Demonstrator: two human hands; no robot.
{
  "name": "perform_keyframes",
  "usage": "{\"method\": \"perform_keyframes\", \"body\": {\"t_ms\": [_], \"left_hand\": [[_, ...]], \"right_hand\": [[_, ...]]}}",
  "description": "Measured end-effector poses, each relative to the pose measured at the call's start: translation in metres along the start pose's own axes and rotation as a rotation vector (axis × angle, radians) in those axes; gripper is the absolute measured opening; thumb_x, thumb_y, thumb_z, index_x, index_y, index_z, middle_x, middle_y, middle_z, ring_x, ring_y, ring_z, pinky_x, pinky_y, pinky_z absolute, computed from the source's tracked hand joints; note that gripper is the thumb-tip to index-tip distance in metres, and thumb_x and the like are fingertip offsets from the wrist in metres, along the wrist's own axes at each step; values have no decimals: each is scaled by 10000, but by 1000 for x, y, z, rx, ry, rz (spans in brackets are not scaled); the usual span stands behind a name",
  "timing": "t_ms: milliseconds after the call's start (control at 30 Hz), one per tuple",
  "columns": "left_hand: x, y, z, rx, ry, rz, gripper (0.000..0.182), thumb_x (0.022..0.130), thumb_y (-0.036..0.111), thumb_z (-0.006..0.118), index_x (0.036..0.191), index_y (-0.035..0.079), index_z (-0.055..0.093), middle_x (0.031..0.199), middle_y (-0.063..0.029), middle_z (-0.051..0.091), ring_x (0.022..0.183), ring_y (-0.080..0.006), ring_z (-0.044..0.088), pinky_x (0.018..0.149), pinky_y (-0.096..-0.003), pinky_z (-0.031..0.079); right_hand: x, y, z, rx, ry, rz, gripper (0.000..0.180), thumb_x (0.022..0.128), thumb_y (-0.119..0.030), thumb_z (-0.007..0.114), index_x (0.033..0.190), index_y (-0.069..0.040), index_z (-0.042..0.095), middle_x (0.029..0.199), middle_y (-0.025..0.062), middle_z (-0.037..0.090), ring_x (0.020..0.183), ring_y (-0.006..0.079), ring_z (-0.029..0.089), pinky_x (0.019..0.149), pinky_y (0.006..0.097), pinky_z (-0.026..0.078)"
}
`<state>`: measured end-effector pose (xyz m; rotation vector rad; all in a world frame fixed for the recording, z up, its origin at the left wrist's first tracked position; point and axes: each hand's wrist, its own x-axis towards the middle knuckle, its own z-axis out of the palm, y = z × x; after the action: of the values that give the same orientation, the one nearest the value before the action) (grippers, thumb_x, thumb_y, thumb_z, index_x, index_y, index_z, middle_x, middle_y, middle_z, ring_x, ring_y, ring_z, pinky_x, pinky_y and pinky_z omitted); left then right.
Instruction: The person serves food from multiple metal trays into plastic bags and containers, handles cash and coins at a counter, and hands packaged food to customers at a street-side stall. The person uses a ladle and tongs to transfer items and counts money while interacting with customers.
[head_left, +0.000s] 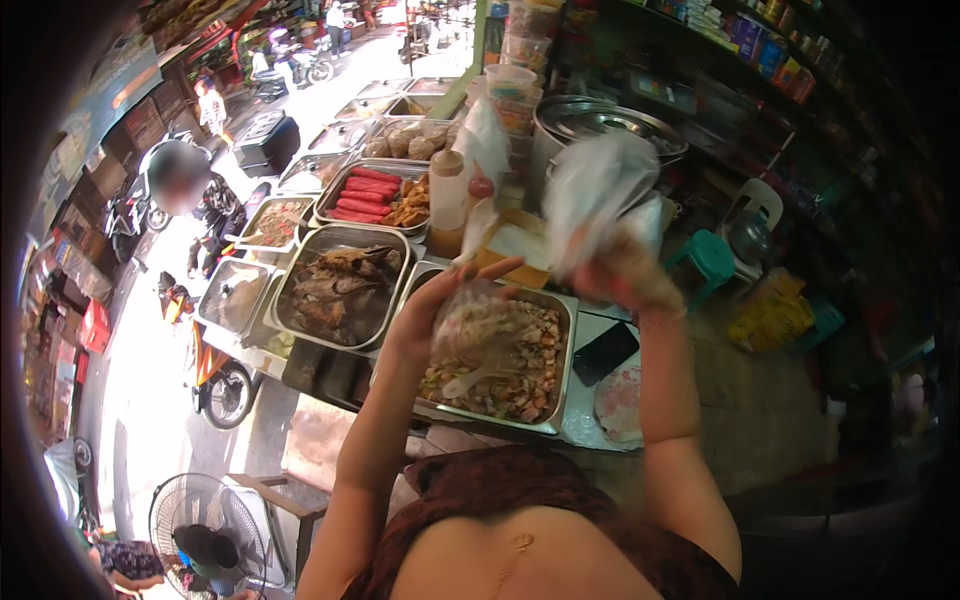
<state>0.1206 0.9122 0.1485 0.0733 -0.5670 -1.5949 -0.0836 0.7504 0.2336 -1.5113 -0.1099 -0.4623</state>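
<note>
In front of me, my left hand (424, 311) has a knotted or gathered clear plastic bag of food (474, 324) against its fingers, some of which are stretched out. Below the bag is a steel tray of chopped meat and vegetables (536, 360), with a pale spoon (465, 382) resting in it. My right hand (626, 274), blurred, grips a whitish plastic bag (600, 187) that billows upward; whether anything is inside I cannot tell. Beneath my right forearm lie a black phone (606, 354) and a round pink-and-white item (619, 405).
To the left stand a tray of fried fish (341, 289) and a tray of red sausages (367, 193). Beyond are a squeeze bottle (448, 191) and a large lidded pot (551, 161). A fan (210, 536), a teal stool (701, 262) and a person by a motorbike (217, 206) flank the stall.
</note>
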Motion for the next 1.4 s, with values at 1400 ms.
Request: {"method": "perform_keyframes", "body": {"t_ms": [1400], "left_hand": [[-139, 170, -50, -34, 81, 435, 344, 1001, 215, 377, 1266, 35, 501, 1221, -164, 593, 1080, -300, 613, 929, -462, 502]], "right_hand": [[103, 113, 91, 1445, 486, 255, 161, 988, -87, 486, 831, -79, 457, 718, -15, 365, 641, 78, 389, 545, 178, 452]]}}
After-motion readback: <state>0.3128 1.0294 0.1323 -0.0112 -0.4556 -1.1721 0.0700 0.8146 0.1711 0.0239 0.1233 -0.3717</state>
